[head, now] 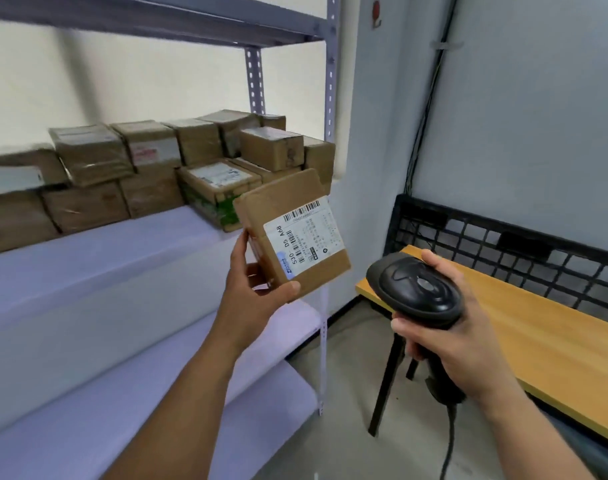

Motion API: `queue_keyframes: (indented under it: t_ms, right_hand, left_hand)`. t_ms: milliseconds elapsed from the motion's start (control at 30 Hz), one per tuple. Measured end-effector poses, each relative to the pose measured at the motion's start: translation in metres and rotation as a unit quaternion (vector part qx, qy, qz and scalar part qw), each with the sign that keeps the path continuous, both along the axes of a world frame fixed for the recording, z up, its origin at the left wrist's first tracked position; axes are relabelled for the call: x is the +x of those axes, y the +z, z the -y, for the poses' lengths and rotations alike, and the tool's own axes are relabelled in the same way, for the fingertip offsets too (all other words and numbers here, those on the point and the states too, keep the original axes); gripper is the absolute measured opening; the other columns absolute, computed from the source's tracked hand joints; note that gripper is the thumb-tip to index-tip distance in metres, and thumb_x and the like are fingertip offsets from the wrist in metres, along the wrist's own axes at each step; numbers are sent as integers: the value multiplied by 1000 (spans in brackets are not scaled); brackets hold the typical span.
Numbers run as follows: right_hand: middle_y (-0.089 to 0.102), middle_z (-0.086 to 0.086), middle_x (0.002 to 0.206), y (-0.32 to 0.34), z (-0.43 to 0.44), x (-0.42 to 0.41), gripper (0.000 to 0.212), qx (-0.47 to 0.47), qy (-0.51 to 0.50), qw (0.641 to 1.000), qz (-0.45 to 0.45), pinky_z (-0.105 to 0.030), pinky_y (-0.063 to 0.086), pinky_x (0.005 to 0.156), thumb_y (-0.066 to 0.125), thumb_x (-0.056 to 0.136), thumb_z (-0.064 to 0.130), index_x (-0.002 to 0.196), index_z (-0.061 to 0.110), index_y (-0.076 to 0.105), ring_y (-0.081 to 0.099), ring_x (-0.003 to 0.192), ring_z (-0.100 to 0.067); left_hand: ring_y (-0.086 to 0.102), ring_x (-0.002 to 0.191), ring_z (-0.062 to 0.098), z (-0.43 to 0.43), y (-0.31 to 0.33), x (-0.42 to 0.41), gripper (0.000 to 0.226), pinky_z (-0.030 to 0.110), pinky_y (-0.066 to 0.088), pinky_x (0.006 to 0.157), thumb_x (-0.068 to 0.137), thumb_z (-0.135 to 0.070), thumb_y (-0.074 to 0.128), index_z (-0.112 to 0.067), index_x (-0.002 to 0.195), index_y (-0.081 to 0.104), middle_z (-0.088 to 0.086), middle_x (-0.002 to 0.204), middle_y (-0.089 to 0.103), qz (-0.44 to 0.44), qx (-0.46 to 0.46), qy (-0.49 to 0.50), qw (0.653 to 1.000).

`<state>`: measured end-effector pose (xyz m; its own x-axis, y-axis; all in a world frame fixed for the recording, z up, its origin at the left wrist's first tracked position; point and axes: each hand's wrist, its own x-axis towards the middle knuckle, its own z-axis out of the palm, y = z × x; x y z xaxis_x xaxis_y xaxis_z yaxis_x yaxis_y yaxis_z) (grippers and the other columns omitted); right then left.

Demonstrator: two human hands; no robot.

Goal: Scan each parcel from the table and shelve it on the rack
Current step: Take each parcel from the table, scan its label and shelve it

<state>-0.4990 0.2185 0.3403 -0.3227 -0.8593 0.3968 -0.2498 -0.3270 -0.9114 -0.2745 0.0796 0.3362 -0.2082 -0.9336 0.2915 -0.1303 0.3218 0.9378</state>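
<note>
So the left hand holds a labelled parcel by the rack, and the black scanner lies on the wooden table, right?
Not quite: the head view shows the black scanner gripped in the right hand, not lying on the wooden table. The left hand does hold the labelled parcel by the rack.

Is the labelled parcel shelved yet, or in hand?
In hand, not shelved: the left hand grips the parcel, tilted, in the air in front of the rack and its stacked boxes.

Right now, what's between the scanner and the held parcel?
Nothing: only open air separates the scanner from the parcel in the head view.
</note>
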Motion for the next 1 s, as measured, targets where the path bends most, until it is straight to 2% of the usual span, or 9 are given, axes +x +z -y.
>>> queue_keyframes:
  t_ms: [67,200,333,467,733,800,867,933,1000]
  right_hand:
    - [60,-9,119,3,12,9,87,0,24,1000,-2,-38,56,50,84,55,16,130,47,53,63,58,-31]
    - [61,-13,118,6,33,28,89,5,73,997,3,-35,54,50,85,57,13,133,45,52,64,57,-25]
    - [64,-6,116,4,50,45,89,12,92,996,-2,-31,53,49,82,66,-7,133,42,50,62,54,-23]
    - [65,-7,114,2,62,54,90,22,102,995,-6,-35,54,50,81,68,-10,132,45,50,62,54,-25]
    - [67,5,110,-1,76,56,90,20,104,994,4,-35,54,51,81,67,-9,129,49,53,63,55,-23]
    - [67,8,109,0,78,54,90,23,100,995,2,-35,55,51,82,66,-7,130,49,52,63,55,-25]
    - [67,9,107,0,79,52,90,26,98,995,6,-35,55,51,83,62,1,129,51,52,62,55,-27]
    - [67,4,106,-1,80,51,88,30,95,995,11,-35,55,51,84,57,11,128,53,53,63,55,-27]
    - [66,-2,109,-2,80,49,88,32,88,996,11,-35,54,51,84,55,14,127,54,53,63,55,-25]
  left_hand:
    - [60,98,2,5,10,22,95,7,45,64,80,-17,77,-44,147,16,-11,115,59,0,-8,41,999]
    - [56,110,14,18,27,62,88,16,42,74,84,-20,73,-36,149,16,2,137,54,-21,-3,121,992]
    - [54,117,19,39,35,95,77,32,42,90,86,-30,71,-37,147,23,3,137,55,-40,31,216,975]
    - [52,122,22,65,41,111,71,43,44,103,86,-43,68,-33,145,31,0,139,53,-3,56,255,965]
    - [44,131,31,103,45,107,70,44,39,103,93,-63,41,-30,152,23,4,149,44,129,43,274,952]
    - [44,133,29,110,41,106,77,47,41,106,90,-58,54,-30,153,19,3,151,41,140,37,250,957]
    - [45,134,28,117,37,105,81,49,40,107,89,-41,66,-30,153,17,1,152,41,138,31,238,961]
    - [46,133,28,122,34,106,80,49,41,106,91,-32,66,-29,154,17,2,151,42,150,24,249,956]
    - [46,132,29,128,31,108,79,49,41,105,92,-33,64,-30,154,16,2,151,42,167,18,262,950]
